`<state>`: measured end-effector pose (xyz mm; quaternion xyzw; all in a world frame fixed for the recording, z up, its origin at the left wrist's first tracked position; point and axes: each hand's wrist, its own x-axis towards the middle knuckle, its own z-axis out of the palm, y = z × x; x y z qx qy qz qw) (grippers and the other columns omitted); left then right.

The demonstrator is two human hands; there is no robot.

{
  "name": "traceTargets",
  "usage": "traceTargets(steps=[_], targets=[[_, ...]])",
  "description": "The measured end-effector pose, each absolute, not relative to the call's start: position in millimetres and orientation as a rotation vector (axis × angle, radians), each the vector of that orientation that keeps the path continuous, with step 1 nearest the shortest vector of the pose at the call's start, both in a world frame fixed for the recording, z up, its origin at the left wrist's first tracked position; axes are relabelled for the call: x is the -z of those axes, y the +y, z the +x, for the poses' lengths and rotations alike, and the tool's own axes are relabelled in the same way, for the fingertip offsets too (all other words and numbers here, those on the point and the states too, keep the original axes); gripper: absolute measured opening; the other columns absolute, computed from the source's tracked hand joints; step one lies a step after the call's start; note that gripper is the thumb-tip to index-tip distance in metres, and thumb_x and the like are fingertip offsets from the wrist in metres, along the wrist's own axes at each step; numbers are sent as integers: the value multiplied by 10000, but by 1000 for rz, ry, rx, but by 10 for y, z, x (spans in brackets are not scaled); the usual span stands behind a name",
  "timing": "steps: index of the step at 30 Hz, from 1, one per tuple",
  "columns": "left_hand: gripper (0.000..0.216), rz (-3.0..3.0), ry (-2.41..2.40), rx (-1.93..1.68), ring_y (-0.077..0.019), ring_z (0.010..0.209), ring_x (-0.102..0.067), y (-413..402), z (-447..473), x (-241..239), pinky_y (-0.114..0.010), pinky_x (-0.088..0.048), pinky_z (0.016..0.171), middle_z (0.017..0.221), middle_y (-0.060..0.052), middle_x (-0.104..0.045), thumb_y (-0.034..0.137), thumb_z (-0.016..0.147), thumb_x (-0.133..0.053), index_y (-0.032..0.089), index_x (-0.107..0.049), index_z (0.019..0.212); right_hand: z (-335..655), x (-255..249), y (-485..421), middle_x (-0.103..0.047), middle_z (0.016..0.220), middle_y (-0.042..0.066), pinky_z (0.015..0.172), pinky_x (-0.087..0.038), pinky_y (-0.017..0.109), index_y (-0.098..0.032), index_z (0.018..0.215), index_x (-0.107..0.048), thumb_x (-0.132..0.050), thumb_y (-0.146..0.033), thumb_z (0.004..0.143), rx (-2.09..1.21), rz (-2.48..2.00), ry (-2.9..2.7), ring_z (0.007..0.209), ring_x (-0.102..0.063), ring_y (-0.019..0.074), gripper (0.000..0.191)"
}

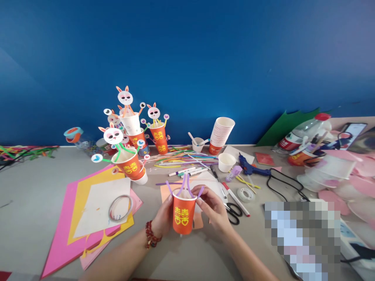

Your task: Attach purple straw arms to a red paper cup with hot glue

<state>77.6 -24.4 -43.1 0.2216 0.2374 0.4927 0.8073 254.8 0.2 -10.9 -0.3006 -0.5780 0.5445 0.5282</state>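
Note:
An orange paper cup [184, 218] with yellow characters is held upright over the front of the table. Several purple pipe cleaners [186, 183] rise from inside it, and one bends out over each side of the rim. My left hand [164, 214] is wrapped round the cup's left side; a red bead bracelet is on that wrist. At the right rim, the thumb and fingers of my right hand [213, 207] close on the end of a purple pipe cleaner [200, 191]. Orange paper [166, 190] and white paper [209, 181] lie behind the cup.
Finished rabbit cups [129, 166] stand at the back left. Coloured paper sheets [63, 218] and a tape roll [109, 210] lie left. Right are scissors [234, 214], markers [236, 198], a blue glue gun [253, 168], a bottle [301, 134] and stacked cups [222, 132].

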Motion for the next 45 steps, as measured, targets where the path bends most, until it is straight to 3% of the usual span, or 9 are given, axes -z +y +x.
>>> traceTargets(steps=[5,9,15,20,26,38,45], targets=[[488,566,567,-1193,-280,905,-716,-254,779,417,-358,-542,760,1014,-119,-747,501,815,-697,166,-644,1167,2558,193,32,-654,1064,103,902,-516,410,-216,1018,-678,-626,-318,915,-1243,-747,-1457,1037,-621,262,154],[462,580,581,-1180,-266,829,-729,-280,788,439,-341,-548,699,982,-112,-753,460,812,-710,183,-623,1172,2551,231,36,-643,1103,101,879,-527,389,-217,1076,-664,-644,-304,906,-1232,-781,-1454,1003,-631,243,193],[437,533,600,-1173,-253,743,-732,-275,796,450,-320,-546,644,897,-131,-756,483,834,-672,128,-649,1088,2533,207,36,-626,918,53,772,-511,317,-209,937,-634,-632,-280,912,-1168,-810,-1395,879,-612,195,76],[458,528,644,-1187,-261,757,-734,-278,795,476,-336,-560,678,894,-131,-762,494,800,-703,132,-654,1076,2554,208,43,-618,863,50,746,-482,318,-204,862,-625,-592,-253,931,-1110,-805,-1484,830,-593,193,91],[451,559,685,-1196,-274,788,-738,-281,786,499,-366,-567,721,902,-129,-765,482,798,-708,144,-649,1090,2571,184,43,-621,831,48,720,-471,321,-206,833,-619,-575,-219,926,-1023,-851,-1531,796,-595,196,104],[475,529,642,-1129,-276,762,-741,-272,781,492,-318,-558,622,887,-138,-764,522,814,-673,130,-644,1081,2581,154,33,-621,806,38,712,-460,312,-205,805,-594,-553,-152,908,-914,-856,-1593,780,-595,188,123],[459,523,654,-1144,-290,805,-740,-278,783,513,-343,-560,672,911,-145,-763,497,829,-667,131,-640,1105,2585,133,29,-632,808,32,708,-461,302,-210,811,-599,-570,-134,894,-874,-851,-1611,781,-603,184,117]])
